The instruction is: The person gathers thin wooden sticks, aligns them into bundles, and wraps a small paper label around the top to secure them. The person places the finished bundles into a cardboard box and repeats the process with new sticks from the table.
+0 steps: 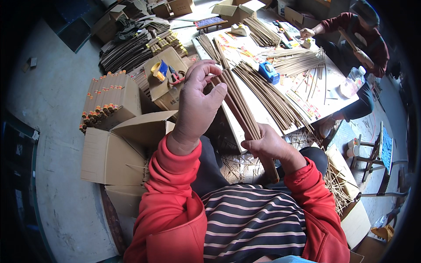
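Observation:
A bundle of long brown incense sticks (240, 107) slants up in front of me, over the near edge of the table. My right hand (268, 142) is wrapped round its lower part, the thumb across the front. Beside the bundle's upper end is my left hand (199, 103), its fingers bent and its thumb held apart. The fingertips are close to the stick tips; whether they touch is hard to make out. More loose brown sticks (269, 94) lie in a row on the white table (337, 103), next to a blue tape dispenser (269, 72).
Left of me stand an open cardboard box (103, 153) and a stack of wrapped bundles (103, 94). Scissors (176, 78) and a yellow-blue tape dispenser (159, 71) lie on another box. A co-worker (357, 39) sits across the table, near a plastic bottle (353, 82). A stool (383, 151) stands right.

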`<action>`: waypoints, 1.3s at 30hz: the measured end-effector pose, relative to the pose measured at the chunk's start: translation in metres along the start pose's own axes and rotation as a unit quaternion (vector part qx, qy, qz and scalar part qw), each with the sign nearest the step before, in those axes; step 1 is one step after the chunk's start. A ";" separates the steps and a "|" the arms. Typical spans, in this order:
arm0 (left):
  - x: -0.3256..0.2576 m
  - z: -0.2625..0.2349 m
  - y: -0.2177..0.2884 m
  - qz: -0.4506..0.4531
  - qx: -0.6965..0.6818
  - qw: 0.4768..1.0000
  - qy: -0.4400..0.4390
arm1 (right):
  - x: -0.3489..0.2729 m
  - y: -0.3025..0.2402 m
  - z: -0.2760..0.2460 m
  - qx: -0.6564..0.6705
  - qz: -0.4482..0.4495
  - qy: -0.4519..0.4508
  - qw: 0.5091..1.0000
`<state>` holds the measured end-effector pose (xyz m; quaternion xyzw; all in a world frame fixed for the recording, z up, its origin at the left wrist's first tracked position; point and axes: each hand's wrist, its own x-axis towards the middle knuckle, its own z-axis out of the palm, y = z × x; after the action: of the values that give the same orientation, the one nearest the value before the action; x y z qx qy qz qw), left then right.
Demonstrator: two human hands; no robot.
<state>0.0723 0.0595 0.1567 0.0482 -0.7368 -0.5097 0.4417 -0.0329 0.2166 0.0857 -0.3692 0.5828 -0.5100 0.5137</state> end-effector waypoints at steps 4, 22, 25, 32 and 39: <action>0.000 -0.002 0.010 -0.084 -0.122 0.988 -0.052 | -0.004 -0.005 -0.001 0.034 -0.003 -0.020 0.999; 0.000 -0.004 0.001 -0.047 -0.161 0.983 -0.072 | -0.003 0.001 -0.004 0.038 -0.002 -0.054 0.998; 0.002 -0.006 -0.001 -0.025 -0.179 0.980 -0.084 | -0.006 -0.003 -0.004 0.052 0.004 -0.076 0.996; 0.005 0.001 -0.008 -0.054 -0.336 0.933 -0.116 | -0.004 0.000 -0.003 0.082 -0.003 -0.125 0.989; 0.006 0.009 -0.015 -0.112 -0.440 0.882 -0.130 | -0.002 0.002 -0.003 0.093 -0.007 -0.140 0.986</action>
<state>0.0561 0.0555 0.1475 -0.1350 -0.4775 -0.8291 0.2576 -0.0353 0.2199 0.0840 -0.3920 0.4529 -0.5090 0.6182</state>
